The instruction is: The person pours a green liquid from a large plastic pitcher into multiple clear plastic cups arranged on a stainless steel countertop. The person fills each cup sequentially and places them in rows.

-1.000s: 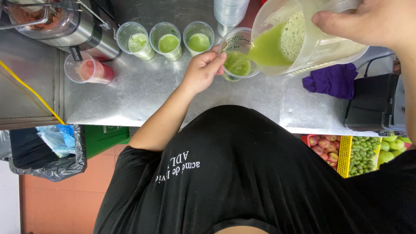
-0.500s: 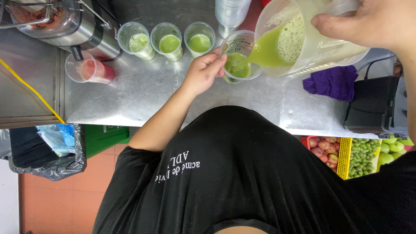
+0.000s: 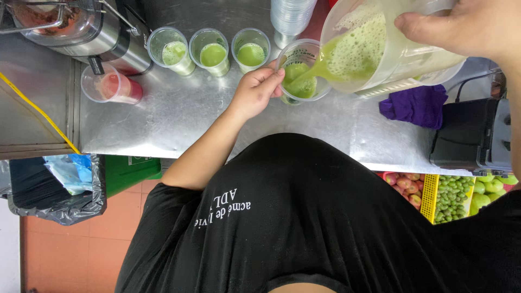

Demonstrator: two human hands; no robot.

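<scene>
Left hand (image 3: 254,91): closed around the side of a clear plastic cup (image 3: 302,70), steadying it on the brushed steel counter (image 3: 179,116). The cup is partly filled with green juice.

Right hand (image 3: 469,27): clamped on a large translucent plastic blender jug (image 3: 380,46), tilted towards the left hand so that its spout sits over the cup's rim. A thin stream of frothy green juice runs into the cup. A fair amount of liquid and foam remains in the jug.

Beyond the left hand, in a row: three clear plastic cups (image 3: 213,50) of green juice, each partly filled, standing close together.

Further out from the left hand: a clear plastic cup of pink-red juice (image 3: 111,85), just beside a steel juicer with a clear top (image 3: 81,27).

Beyond both hands: a tall stack of empty clear cups (image 3: 290,19).

Below the right hand: a crumpled purple cloth (image 3: 415,104) on the counter, and next to it a black machine base (image 3: 471,135).

Under the counter edge: crates of red and green fruit (image 3: 461,190); on the left-hand side, a bin lined with a black bag (image 3: 51,184).

Progress, judged: three cups poured, the fourth under way and about half full; topping up and any further cups from the stack are left.
</scene>
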